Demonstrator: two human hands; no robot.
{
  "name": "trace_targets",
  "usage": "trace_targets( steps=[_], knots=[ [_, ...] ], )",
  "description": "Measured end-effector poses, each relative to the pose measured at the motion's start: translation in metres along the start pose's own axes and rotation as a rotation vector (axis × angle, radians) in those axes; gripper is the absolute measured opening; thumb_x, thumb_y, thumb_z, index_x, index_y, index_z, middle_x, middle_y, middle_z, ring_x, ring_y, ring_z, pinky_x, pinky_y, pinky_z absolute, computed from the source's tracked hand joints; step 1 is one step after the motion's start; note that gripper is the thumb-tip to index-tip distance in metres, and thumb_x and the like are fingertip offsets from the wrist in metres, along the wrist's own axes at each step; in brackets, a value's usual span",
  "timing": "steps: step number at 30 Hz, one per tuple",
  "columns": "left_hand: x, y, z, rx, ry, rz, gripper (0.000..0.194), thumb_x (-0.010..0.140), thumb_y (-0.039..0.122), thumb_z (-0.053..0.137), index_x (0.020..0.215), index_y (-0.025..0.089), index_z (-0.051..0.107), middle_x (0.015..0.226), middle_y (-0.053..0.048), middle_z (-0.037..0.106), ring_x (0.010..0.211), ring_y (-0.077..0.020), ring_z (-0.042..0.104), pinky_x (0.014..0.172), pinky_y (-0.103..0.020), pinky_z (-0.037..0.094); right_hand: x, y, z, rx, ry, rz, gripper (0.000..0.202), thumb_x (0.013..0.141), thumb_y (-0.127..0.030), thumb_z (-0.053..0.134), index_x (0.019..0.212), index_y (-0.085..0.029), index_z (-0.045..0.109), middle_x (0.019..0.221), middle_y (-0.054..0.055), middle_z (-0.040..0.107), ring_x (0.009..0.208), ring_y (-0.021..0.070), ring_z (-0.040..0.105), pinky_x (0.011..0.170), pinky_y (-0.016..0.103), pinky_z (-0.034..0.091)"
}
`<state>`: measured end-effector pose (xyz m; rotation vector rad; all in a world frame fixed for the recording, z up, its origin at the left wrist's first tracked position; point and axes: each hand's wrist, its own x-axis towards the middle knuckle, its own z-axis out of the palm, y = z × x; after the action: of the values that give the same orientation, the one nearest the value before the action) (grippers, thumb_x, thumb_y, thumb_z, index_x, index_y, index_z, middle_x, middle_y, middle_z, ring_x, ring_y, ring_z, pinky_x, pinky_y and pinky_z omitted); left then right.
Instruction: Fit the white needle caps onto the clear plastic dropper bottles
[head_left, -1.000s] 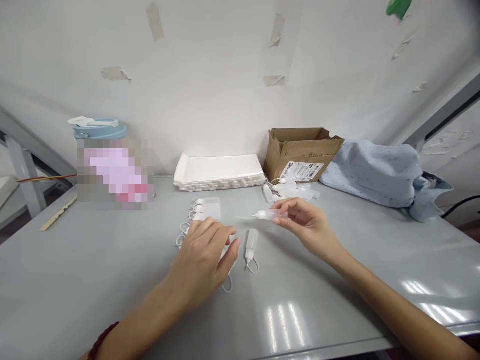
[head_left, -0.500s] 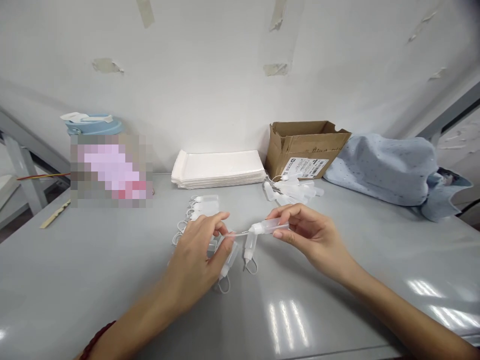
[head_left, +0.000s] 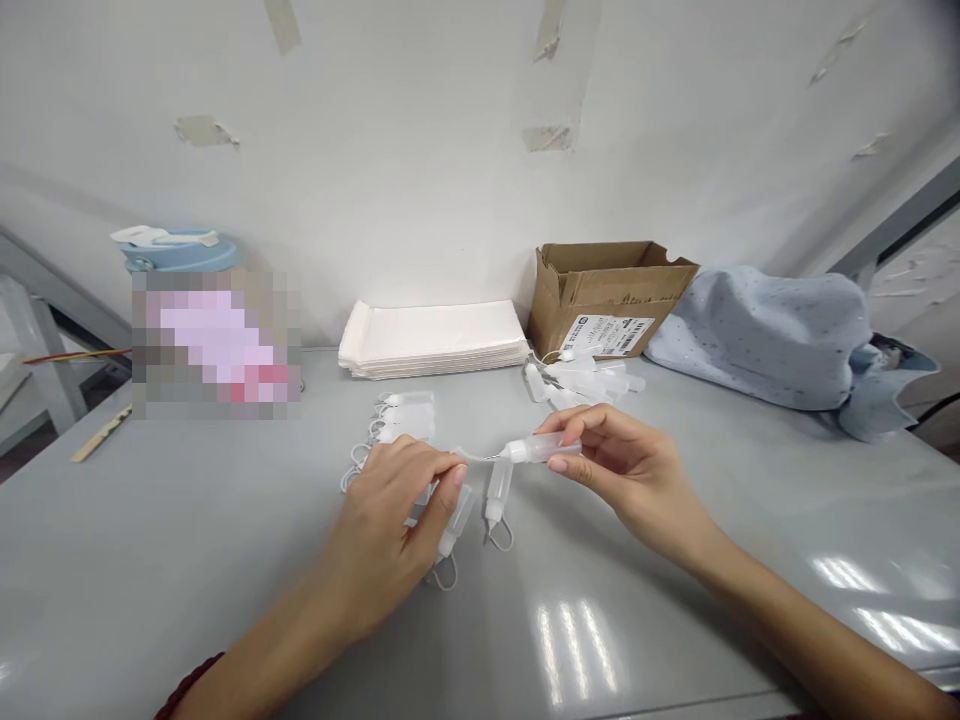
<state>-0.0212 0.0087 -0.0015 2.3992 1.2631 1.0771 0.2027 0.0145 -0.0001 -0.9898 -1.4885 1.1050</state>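
Observation:
My right hand grips a small clear needle-tip squeeze bottle between thumb and fingers, its thin metal tip pointing left. From the bottle's white neck a thin white strap runs left to my left hand, whose thumb and forefinger pinch its end. Any cap there is hidden by the fingertips. Below the held bottle, another bottle lies on the table with its strap looped. One more bottle lies partly behind my left thumb. Further such bottles form a row beyond my left hand.
On the grey table, a pile of similar bottles lies before an open cardboard box. A stack of white paper sheets or bags stands at the wall. Light-blue cloth is at right; a blue-lidded container is at left.
My left finger and thumb have closed together on the strap's end, and the other left fingers have curled in. The strap now bows slightly upward. My right hand keeps its hold on the bottle.

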Motion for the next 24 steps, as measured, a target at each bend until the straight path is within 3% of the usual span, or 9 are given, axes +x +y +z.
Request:
trace_targets(
  steps=[7, 15, 24],
  knots=[
    [-0.0032, -0.0011, -0.0014, 0.041, 0.012, -0.099, 0.013, 0.090, 0.024, 0.048, 0.093, 0.021, 0.060, 0.072, 0.001, 0.061, 0.068, -0.0159, 0.054, 0.063, -0.030, 0.046, -0.0010, 0.0003, -0.0005, -0.018, -0.004, -0.006, 0.010, 0.078, -0.021, 0.068, 0.077, -0.023, 0.058, 0.091, 0.003, 0.063, 0.081, 0.0167, 0.060, 0.069, 0.031, 0.050],
    [-0.0032, -0.0012, 0.0030, 0.000, -0.012, 0.095, 0.013, 0.091, 0.013, 0.047, 0.091, 0.020, 0.058, 0.070, 0.002, 0.061, 0.065, -0.0140, 0.050, 0.064, -0.031, 0.040, -0.0012, 0.0015, 0.0024, 0.043, -0.022, 0.030, 0.010, 0.077, -0.021, 0.069, 0.080, -0.022, 0.059, 0.089, 0.003, 0.064, 0.080, 0.0162, 0.061, 0.071, 0.031, 0.051],
    [-0.0059, 0.0006, 0.0053, -0.040, -0.042, 0.096, 0.016, 0.090, 0.010, 0.046, 0.092, 0.019, 0.059, 0.071, 0.000, 0.061, 0.065, -0.0147, 0.050, 0.064, -0.032, 0.039, -0.0034, 0.0027, 0.0061, 0.065, -0.054, 0.054, 0.011, 0.078, -0.022, 0.069, 0.082, -0.022, 0.058, 0.089, 0.002, 0.064, 0.082, 0.0170, 0.063, 0.073, 0.032, 0.052]
  ],
)
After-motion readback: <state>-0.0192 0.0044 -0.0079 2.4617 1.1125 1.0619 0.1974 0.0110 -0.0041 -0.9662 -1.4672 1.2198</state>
